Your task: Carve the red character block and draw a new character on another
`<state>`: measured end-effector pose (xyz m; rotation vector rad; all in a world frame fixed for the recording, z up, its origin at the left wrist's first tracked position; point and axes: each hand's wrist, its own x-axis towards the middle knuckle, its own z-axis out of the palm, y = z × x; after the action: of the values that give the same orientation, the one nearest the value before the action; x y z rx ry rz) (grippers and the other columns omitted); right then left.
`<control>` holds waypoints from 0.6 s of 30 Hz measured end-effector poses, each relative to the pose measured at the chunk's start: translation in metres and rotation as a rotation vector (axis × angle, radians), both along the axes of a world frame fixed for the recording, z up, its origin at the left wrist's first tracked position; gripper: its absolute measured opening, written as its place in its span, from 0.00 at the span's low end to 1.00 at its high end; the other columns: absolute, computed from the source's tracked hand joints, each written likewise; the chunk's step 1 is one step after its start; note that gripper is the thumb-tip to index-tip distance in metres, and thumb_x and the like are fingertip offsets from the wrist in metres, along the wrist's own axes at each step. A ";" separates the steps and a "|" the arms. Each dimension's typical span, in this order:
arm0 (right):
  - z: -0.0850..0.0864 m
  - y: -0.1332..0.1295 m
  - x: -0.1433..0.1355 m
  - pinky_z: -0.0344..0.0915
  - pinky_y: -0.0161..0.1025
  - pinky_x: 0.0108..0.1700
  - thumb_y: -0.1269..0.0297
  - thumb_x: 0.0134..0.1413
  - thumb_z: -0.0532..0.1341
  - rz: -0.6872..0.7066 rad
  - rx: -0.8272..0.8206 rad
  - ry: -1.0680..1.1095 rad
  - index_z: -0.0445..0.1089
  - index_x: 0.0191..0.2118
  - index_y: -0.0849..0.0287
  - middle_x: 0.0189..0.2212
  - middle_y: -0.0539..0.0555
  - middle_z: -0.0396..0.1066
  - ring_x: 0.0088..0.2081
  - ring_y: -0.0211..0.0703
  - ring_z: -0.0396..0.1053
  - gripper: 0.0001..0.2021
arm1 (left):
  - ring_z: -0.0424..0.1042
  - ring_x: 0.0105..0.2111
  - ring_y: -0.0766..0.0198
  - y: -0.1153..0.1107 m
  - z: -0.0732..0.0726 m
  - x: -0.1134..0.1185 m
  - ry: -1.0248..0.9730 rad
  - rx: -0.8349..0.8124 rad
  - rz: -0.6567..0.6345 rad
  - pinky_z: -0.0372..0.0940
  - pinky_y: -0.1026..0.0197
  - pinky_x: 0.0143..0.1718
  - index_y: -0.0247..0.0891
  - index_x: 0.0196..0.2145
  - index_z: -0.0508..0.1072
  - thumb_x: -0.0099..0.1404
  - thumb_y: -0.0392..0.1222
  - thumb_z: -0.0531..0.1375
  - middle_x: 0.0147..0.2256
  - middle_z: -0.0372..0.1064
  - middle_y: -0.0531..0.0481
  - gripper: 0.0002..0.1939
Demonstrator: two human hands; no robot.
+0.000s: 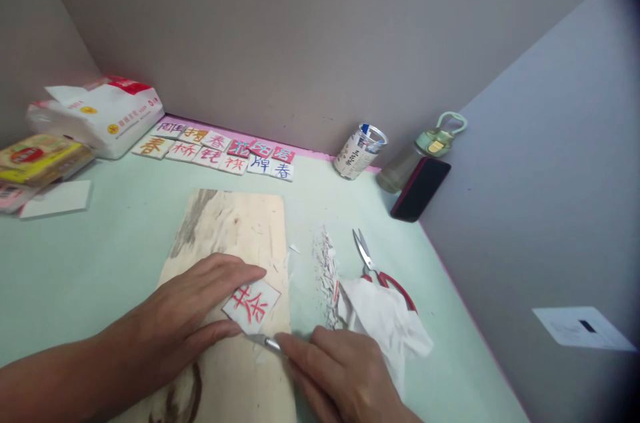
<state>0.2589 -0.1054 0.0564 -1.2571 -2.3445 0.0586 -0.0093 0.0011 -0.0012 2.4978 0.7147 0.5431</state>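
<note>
"How much is done?"

"A lot, I think. Past the left hand [200,303], small squares [233,164] sit in two rows, with bright signs on them."

"And this one?"

"The red-sign square [254,306] lies on the wooden board [263,226], right at the left hand's fingertips. The thumb and a finger hold it down from two sides. Its sign looks all there."

"What's the right hand [345,363] doing?"

"It's closed around a little knife [273,343]. The blade is by the square's near corner."

"What's left?"

"Maybe some edge. I can't tell how much. Little scraps [327,269] lie just past the right hand, so plenty looks cut already."
</note>
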 end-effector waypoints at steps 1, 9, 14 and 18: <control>0.000 0.000 0.000 0.53 0.38 0.21 0.65 0.78 0.47 0.009 0.013 -0.002 0.74 0.50 0.61 0.21 0.48 0.67 0.19 0.38 0.64 0.18 | 0.61 0.65 0.60 0.000 0.001 0.000 -0.014 -0.006 -0.007 0.55 0.59 0.69 0.51 0.69 0.55 0.77 0.43 0.55 0.64 0.65 0.55 0.27; -0.002 0.002 -0.002 0.51 0.37 0.20 0.66 0.78 0.48 0.021 0.039 -0.032 0.75 0.50 0.62 0.20 0.48 0.65 0.18 0.38 0.61 0.18 | 0.64 0.63 0.64 0.004 0.015 0.004 -0.049 -0.075 -0.039 0.60 0.62 0.65 0.52 0.67 0.57 0.76 0.38 0.54 0.62 0.67 0.54 0.25; 0.001 0.001 -0.006 0.52 0.37 0.19 0.65 0.79 0.46 0.004 0.030 -0.061 0.75 0.48 0.63 0.20 0.48 0.66 0.17 0.37 0.61 0.20 | 0.64 0.63 0.62 0.006 0.011 0.003 -0.052 -0.102 -0.035 0.60 0.59 0.66 0.53 0.68 0.56 0.76 0.39 0.56 0.62 0.67 0.54 0.26; 0.001 0.000 -0.010 0.51 0.36 0.18 0.65 0.79 0.45 -0.025 0.066 -0.084 0.76 0.47 0.64 0.20 0.48 0.66 0.16 0.36 0.60 0.21 | 0.66 0.62 0.60 0.007 0.012 0.003 -0.071 -0.109 -0.031 0.62 0.57 0.65 0.52 0.66 0.60 0.75 0.39 0.57 0.61 0.69 0.53 0.25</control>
<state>0.2493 -0.1058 0.0571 -1.2794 -2.3806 -0.0812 -0.0065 0.0077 0.0108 2.3720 0.6599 0.5637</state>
